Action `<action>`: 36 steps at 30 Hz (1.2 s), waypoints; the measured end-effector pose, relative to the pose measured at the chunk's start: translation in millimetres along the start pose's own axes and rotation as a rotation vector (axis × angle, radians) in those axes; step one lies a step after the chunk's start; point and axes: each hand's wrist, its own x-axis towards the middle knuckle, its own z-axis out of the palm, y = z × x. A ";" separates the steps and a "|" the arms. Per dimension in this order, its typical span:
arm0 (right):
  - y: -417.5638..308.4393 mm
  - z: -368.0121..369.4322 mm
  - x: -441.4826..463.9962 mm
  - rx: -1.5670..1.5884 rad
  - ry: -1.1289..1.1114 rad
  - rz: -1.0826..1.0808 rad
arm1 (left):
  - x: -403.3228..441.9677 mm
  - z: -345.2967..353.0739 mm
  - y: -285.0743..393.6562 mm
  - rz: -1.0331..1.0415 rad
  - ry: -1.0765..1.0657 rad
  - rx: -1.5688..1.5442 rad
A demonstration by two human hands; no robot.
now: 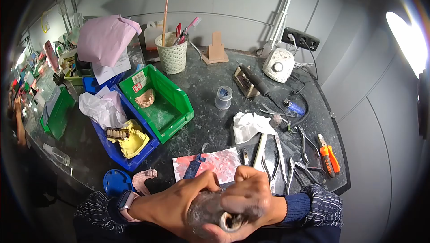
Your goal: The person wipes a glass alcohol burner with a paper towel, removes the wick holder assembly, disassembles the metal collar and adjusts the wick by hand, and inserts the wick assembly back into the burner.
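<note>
At the left, a blue bin (130, 163) is set beside a green bin (177, 122) on the counter (204, 129); a yellow cast (137, 142) is kept in the first and a pale tooth cast (145, 99) in the second, perhaps so that separate pieces are not mixed. In front of them a pink curved piece (143, 181) is laid beside a round blue dish (117, 182). Brushes are stood upright in a woven cup (172, 59) at the back, presumably to spare the bristles and save room.

The left grip (172, 202) is closed around a grey rounded piece (202, 214), which is held low at the counter's near edge, close to the body, probably for steadiness. A pale-rimmed opening is shown at its right side. Just beyond, a stained paper (224, 164) is spread, likely so that the surface is protected from smears.

The right grip (246, 193) is clenched over the piece's right side, seemingly for force against the left; it is blurred, and whether anything is grasped inside cannot be told.

Farther right, a dark handpiece (254, 81) is rested on a wooden stand (238, 80), probably so that its tip is kept off the surface. Pliers (305, 147) and orange-handled cutters (333, 160) are laid loose within easy reach of the right side.
</note>
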 end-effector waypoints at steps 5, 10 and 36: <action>7.0 -2.9 8.3 -0.138 0.047 0.028 | -1.6 6.4 2.7 -0.006 0.236 0.191; -1.7 1.5 -6.6 -0.022 0.012 -0.114 | -8.5 8.6 15.0 -0.149 0.054 0.007; 18.0 -47.6 35.6 0.360 -0.602 -0.041 | 4.7 -26.7 -8.9 0.113 -0.148 -0.148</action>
